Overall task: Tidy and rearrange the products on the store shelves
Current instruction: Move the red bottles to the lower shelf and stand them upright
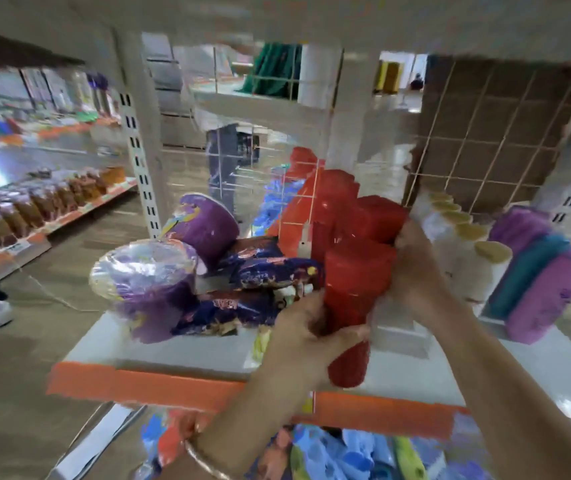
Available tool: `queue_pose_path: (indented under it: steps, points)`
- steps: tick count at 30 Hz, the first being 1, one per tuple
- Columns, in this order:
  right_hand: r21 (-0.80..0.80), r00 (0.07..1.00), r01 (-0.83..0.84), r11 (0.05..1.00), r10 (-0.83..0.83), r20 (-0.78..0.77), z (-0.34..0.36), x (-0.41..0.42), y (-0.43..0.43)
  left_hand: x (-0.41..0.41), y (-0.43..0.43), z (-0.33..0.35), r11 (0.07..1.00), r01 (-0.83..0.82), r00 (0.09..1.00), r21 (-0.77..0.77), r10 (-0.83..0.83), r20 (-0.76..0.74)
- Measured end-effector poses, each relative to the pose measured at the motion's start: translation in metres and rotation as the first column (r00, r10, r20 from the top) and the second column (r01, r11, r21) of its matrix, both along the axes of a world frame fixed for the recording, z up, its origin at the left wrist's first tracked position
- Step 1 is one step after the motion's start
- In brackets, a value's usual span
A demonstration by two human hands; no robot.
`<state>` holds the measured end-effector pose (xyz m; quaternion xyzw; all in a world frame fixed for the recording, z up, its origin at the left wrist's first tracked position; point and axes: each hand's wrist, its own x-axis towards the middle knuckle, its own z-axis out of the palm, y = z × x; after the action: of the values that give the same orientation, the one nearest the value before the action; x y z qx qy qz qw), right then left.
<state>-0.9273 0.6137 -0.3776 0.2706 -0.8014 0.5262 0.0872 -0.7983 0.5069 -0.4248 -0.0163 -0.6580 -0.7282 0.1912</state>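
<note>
The left grip [308, 327] clasps a red tube [353, 282] low down. The right grip [412, 268] grasps its top end.

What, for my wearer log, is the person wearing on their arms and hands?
No sleeves show on either arm. The left hand and right hand have no gloves. A thin pale metal bangle circles the left wrist. Rings cannot be made out through the blur.

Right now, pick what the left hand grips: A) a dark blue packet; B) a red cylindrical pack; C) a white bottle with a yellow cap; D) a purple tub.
B: the left hand curls round the red cylindrical pack.
</note>
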Motion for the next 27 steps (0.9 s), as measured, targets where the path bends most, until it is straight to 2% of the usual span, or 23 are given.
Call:
queue_pose_path:
  steps: [2,5,6,8,9,15,16,18,27]
  points:
    - [-0.132,0.992,-0.116,0.984,0.121,0.032,-0.007,0.001,0.001,0.002,0.009,-0.013,0.999,0.041,0.998,-0.028,-0.042,-0.047]
    - [-0.149,0.984,-0.174,0.973,0.179,0.018,-0.02,-0.006,0.007,-0.002,0.013,-0.022,0.99,0.071,0.99,-0.119,-0.084,-0.109]
    - [-0.142,0.987,-0.155,0.978,0.161,0.029,-0.026,-0.014,0.009,-0.006,0.013,-0.021,0.986,0.064,0.987,-0.154,-0.085,-0.133]
    - [-0.25,0.973,-0.088,0.964,0.137,0.187,-0.03,-0.02,0.003,-0.012,0.011,-0.02,0.98,0.023,0.984,-0.2,-0.057,-0.168]
    - [-0.262,0.97,-0.056,0.963,0.115,0.216,-0.029,-0.018,0.0,-0.015,0.009,-0.02,0.977,-0.006,0.985,-0.214,-0.032,-0.171]
    - [-0.156,0.994,0.084,0.984,-0.073,0.078,-0.022,-0.016,-0.019,-0.018,-0.009,-0.012,0.954,-0.038,0.991,-0.299,-0.002,-0.131]
    - [-0.159,0.994,0.062,0.985,-0.047,0.102,-0.02,-0.014,-0.021,-0.017,-0.012,-0.011,0.953,-0.026,0.992,-0.303,-0.011,-0.123]
    - [-0.097,0.999,0.026,0.995,-0.021,0.05,-0.021,-0.01,-0.023,-0.017,-0.018,-0.007,0.961,-0.005,0.994,-0.275,-0.025,-0.104]
    - [-0.273,0.983,-0.119,0.954,0.151,0.1,-0.024,0.001,-0.041,-0.008,-0.045,-0.001,0.971,-0.018,0.998,-0.236,0.005,-0.056]
